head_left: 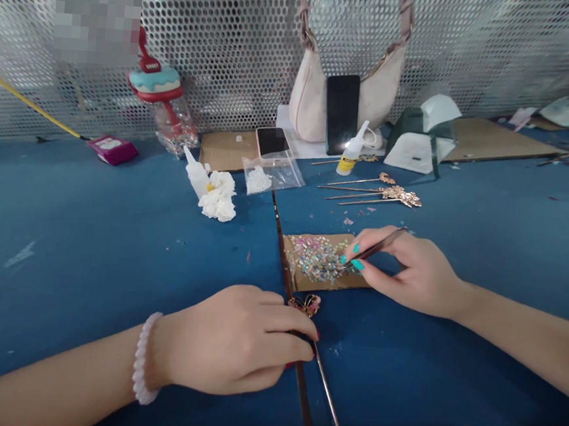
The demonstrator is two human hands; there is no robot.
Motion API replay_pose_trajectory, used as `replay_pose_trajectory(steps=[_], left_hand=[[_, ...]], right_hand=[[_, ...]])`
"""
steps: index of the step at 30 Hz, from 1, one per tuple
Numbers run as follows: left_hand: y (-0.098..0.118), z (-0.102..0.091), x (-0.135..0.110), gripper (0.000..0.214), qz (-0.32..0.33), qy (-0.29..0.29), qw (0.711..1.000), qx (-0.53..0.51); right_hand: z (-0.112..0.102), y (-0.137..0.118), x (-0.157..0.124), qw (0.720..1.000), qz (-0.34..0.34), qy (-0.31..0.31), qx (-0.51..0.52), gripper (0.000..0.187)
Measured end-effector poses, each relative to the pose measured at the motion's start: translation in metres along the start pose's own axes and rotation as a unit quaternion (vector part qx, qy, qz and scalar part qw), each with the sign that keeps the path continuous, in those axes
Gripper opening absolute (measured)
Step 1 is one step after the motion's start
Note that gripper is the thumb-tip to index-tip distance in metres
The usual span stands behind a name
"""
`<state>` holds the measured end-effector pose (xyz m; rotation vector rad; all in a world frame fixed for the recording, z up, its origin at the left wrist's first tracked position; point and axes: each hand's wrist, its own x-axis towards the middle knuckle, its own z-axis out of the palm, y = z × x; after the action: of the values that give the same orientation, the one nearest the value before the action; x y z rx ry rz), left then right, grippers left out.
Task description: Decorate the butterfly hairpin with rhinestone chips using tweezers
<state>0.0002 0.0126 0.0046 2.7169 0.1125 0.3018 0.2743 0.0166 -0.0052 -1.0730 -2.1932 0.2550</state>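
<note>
My left hand (pixel 240 337) rests on the blue table with its fingers pinched on a gold hairpin (pixel 323 387). The pin's butterfly-shaped head (pixel 307 303) lies just beyond my fingertips. My right hand (pixel 408 269) holds tweezers (pixel 375 248) like a pen. Their tips touch a heap of small iridescent sequins (pixel 318 258) spread on a piece of brown cardboard (pixel 323 283). The cardboard lies between my two hands, right of a seam in the table.
Behind the cardboard lie several more gold hairpins (pixel 379 191), two glue bottles (pixel 351 154) (pixel 195 173), crumpled white tissue (pixel 219 198), a clear bag of white beads (pixel 268 175), a phone (pixel 341 112) leaning on a pink handbag (pixel 313 97), and a perforated metal wall (pixel 229 38).
</note>
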Motion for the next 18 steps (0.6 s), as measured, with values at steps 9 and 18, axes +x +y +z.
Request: replay_pose_trajectory(steps=[9,18], left_hand=[[-0.0005,-0.0011,0.0006,0.022,-0.001,0.0,1.0,0.003],[-0.001,0.0005,0.0013,0.021,0.001,0.002,1.0,0.003]], right_hand=[[-0.0003,0.0007,0.0004,1.0,-0.019,-0.018,-0.002,0.011],[0.0012,0.0025,-0.0024,1.0,0.004,-0.01,-0.001,0.014]])
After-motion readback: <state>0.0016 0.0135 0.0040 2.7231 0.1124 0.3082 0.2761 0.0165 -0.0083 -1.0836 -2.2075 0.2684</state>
